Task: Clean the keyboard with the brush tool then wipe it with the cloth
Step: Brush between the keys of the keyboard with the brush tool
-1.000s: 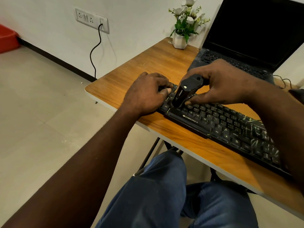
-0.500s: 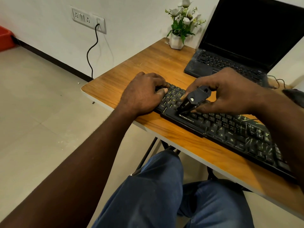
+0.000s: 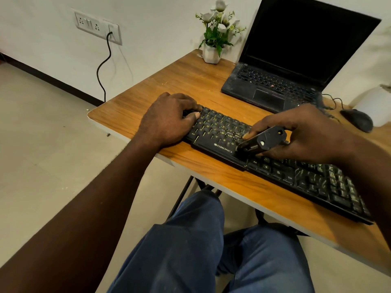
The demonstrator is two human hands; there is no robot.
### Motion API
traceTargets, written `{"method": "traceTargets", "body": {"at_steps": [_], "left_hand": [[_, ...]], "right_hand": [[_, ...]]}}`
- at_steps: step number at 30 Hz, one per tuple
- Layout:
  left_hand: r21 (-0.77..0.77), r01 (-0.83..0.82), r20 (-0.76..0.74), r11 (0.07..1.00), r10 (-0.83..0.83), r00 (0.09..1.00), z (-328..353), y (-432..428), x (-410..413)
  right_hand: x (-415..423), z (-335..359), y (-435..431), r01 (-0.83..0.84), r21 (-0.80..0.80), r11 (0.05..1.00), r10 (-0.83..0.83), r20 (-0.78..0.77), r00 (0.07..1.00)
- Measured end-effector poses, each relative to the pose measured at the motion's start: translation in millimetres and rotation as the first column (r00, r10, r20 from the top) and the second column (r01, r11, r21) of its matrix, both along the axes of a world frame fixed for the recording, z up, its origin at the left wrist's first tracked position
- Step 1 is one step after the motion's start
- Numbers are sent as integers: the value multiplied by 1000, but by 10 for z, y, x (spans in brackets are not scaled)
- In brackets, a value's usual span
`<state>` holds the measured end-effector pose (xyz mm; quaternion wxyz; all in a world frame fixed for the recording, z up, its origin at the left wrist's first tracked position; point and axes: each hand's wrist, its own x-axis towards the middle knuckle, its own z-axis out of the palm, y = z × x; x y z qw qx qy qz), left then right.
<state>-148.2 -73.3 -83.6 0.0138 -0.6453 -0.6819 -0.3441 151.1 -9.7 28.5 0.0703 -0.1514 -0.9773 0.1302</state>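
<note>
A view from the head looked down at a wooden worktop [image 3: 148, 106]. A long black keyboard [image 3: 220, 125] lay slantwise along its near edge. The left hand [image 3: 169, 119] sat at the keyboard's left end with its fingers [image 3: 186, 103] curled over the far corner and the thumb on the keys, gripping it. The right hand [image 3: 306, 136] held a stubby black brush tool [image 3: 262, 141] over the lower rows, fingers [image 3: 268, 123] and thumb pinching its body. Its tip pointed down beside the maker's label (the bristles themselves could not be made out). No cloth was in view.

The keyboard looked light and stiff, and likely to skate on the smooth wood. Holding it by one end, off the keys being brushed, seemed the sensible grip, and its keycaps would probably lift if raked hard. The brush tool appeared small, rigid and light, best held round its middle like a thick pen.

Behind stood an open laptop [image 3: 296, 60] with a dark screen, a white pot of flowers [image 3: 211, 53] and a mouse [image 3: 357, 120].
</note>
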Motion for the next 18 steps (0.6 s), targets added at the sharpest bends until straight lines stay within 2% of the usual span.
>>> {"method": "traceTargets", "body": {"at_steps": [8,11,13,16,18], "left_hand": [[10,-37,-26,999,37,999,21,-21,54],[86,-85,-200,993,101,975,47,-81,130],[126,-32,-301,992,69,951,69,-142,214],[87,90,-371,992,-51,927,85,-196,331],[49,104,-369,993,-79,926,81,-195,353]], "right_hand": [[231,5,-55,72,-12,997,-72,-3,997],[243,-19,-51,104,8,995,-104,13,995],[225,-35,-56,108,-3,994,-108,9,994],[190,-30,-65,102,-23,995,-102,-6,995],[175,-10,-82,107,-43,993,-107,-11,994]]}}
